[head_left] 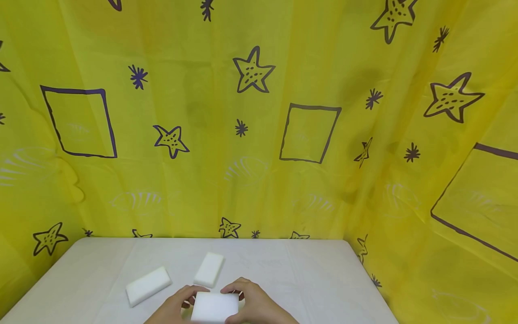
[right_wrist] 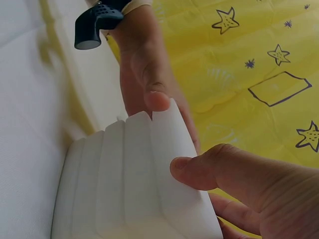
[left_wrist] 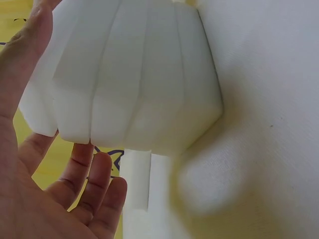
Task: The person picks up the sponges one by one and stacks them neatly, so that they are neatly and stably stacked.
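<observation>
Several white sponge blocks form a stack [left_wrist: 134, 84] on the table, seen from the side in both wrist views. Its top sponge [head_left: 215, 307] lies between both hands at the bottom of the head view. My left hand [head_left: 174, 308] grips this top sponge from the left, with the thumb on its near edge in the right wrist view. From the right, my right hand [head_left: 256, 303] holds the same block, thumb [right_wrist: 194, 172] against its side. Some fingertips are hidden behind the sponge. The edges of the stack's layers are slightly uneven.
Two loose white sponges lie flat beyond the hands: one [head_left: 148, 286] to the left, another [head_left: 209, 269] just behind the stack. The white table [head_left: 307, 274] ends at a yellow curtain [head_left: 194, 180] with star drawings. A dark device [right_wrist: 94, 25] sits on the left wrist.
</observation>
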`<action>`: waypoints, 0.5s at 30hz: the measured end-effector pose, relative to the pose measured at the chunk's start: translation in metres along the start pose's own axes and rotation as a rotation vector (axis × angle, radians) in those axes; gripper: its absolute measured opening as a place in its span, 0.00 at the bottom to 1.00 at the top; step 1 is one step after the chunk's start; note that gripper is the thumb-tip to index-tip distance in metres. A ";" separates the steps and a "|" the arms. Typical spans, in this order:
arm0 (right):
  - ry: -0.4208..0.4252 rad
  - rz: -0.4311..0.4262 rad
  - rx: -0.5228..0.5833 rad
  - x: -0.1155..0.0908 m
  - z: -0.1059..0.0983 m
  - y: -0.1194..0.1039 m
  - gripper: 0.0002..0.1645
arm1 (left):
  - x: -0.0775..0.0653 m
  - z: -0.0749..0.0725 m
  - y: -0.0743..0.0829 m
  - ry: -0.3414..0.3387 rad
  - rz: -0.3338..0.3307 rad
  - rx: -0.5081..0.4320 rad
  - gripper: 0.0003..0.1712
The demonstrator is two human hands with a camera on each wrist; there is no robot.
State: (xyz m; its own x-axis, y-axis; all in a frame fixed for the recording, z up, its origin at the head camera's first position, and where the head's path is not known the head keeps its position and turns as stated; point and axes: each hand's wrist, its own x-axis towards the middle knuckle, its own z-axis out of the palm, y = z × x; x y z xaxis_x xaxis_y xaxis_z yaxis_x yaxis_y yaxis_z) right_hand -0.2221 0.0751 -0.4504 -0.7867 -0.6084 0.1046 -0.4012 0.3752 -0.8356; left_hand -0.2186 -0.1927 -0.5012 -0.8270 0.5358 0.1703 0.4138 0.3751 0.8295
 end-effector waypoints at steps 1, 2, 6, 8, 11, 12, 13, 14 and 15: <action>0.001 -0.001 0.002 0.000 0.000 0.000 0.29 | 0.000 0.000 0.001 0.006 0.015 0.014 0.34; 0.001 -0.004 0.002 0.000 0.000 0.000 0.29 | 0.000 0.000 0.002 0.013 0.026 0.025 0.34; 0.008 -0.016 -0.003 -0.001 0.000 0.000 0.29 | 0.001 0.000 0.006 0.043 0.068 0.050 0.33; 0.012 -0.017 0.002 -0.001 0.001 0.000 0.30 | 0.001 0.000 0.007 0.057 0.084 0.054 0.33; 0.015 -0.024 -0.002 -0.001 0.001 0.000 0.30 | 0.000 0.000 0.008 0.073 0.099 0.056 0.32; 0.016 -0.028 -0.005 -0.002 0.000 0.000 0.30 | 0.000 0.000 0.008 0.077 0.104 0.058 0.32; 0.015 -0.024 -0.010 -0.001 0.000 -0.001 0.30 | 0.000 0.000 0.008 0.080 0.109 0.061 0.32; 0.015 -0.018 -0.012 -0.001 0.000 -0.001 0.30 | 0.000 0.000 0.008 0.082 0.108 0.062 0.32; 0.014 -0.013 -0.014 -0.001 0.000 -0.001 0.30 | 0.000 0.000 0.008 0.084 0.106 0.062 0.31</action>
State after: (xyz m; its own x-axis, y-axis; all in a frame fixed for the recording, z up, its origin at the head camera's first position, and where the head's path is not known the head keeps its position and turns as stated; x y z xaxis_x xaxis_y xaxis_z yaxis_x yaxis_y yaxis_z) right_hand -0.2205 0.0753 -0.4496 -0.7876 -0.6038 0.1230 -0.4180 0.3770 -0.8265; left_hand -0.2156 -0.1894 -0.4946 -0.8050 0.5111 0.3014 0.5215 0.3673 0.7702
